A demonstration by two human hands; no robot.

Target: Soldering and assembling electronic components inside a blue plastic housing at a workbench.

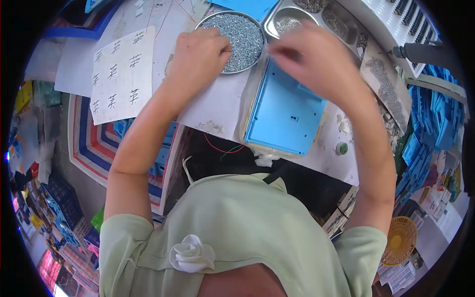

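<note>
My left hand (pixel 200 53) rests at the left side of a round metal tray (pixel 262 35) filled with small silvery metal pieces (pixel 241 37). Its fingers are curled closed over the pieces, and whatever they pinch is hidden. Smeared by motion, my right hand (pixel 314 59) hangs over the upper end of a light blue plastic panel (pixel 283 116), just below a metal tray with compartments (pixel 271 24). Its fingers look bent, but the blur hides whether they hold anything. The panel lies on a pale, plastic-wrapped pad at the table's near edge.
A handwritten sheet (pixel 122 76) lies left. A striped woven bag (pixel 89 141) with blue parts stands below it. At right are a dark tool (pixel 425 53), stacked blue plastic parts (pixel 435 109), a small green round item (pixel 341 148) and a yellow basket (pixel 399 240).
</note>
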